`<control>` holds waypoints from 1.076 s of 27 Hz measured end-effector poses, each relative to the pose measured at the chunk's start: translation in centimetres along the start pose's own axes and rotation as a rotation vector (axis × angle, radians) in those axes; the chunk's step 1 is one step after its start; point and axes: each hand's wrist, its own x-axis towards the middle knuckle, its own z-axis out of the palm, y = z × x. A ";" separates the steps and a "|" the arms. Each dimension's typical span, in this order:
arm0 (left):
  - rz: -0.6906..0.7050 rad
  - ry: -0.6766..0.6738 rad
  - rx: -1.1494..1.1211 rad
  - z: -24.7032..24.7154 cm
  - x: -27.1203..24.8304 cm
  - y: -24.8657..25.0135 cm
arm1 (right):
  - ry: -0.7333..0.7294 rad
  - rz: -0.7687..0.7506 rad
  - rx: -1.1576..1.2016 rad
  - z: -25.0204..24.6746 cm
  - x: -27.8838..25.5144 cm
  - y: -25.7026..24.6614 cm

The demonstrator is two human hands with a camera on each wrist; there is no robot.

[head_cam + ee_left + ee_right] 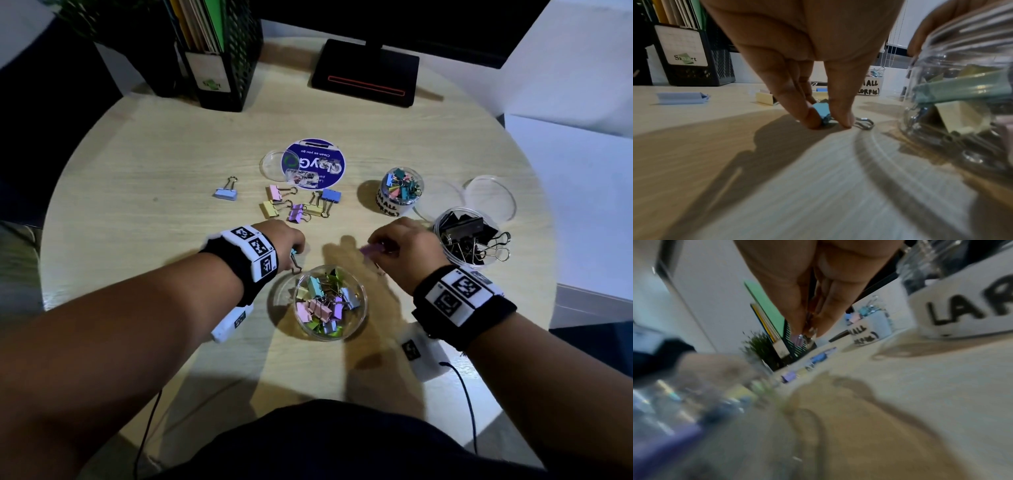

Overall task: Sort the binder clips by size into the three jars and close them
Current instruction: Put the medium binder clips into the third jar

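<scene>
Pinching a light-blue binder clip (822,112) betw. thumb and fingertips of left hand (286,240), clip down on round wooden table (137,178), wire handle lying just beside open jar of medium pastel clips (330,303). Right hand (399,246) curled on a lilac clip (371,249), held above table behind same jar; right wrist view blurred, grip detail unclear. Loose pastel clips (294,205) scattered mid-table, one pale-blue clip (226,192) apart to left. Small-clip jar w/ handwritten label (401,192) open, full of mixed colours. Jar of black large clips (467,236) open, far right. Clear lid (489,197) flat behind it; another lid (274,164) by purple round sticker (315,162).
</scene>
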 end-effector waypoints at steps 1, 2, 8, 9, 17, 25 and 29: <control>0.002 0.005 -0.003 0.0 0.0 0.0 | 0.027 -0.033 0.096 -0.2 -0.2 -0.8; 0.006 0.008 -0.003 0.0 0.0 0.0 | 0.019 -0.070 0.179 -0.4 -0.5 -1.6; 0.018 0.017 -0.012 0.0 -0.1 -0.1 | -0.335 -0.366 0.162 -0.2 -2.7 -4.2; 0.017 0.025 -0.034 0.1 -0.2 -0.2 | -0.376 -0.413 0.089 0.1 -2.9 -4.2; -0.111 0.281 -0.429 0.6 -2.6 -0.8 | -0.106 -0.257 0.010 0.6 -3.5 -2.0; 0.206 0.291 -0.602 -0.3 -6.9 3.1 | -0.192 -0.093 0.072 0.7 -3.6 -2.1; 0.278 0.093 -0.261 0.9 -5.9 4.2 | -0.188 -0.127 0.068 0.6 -3.5 -2.1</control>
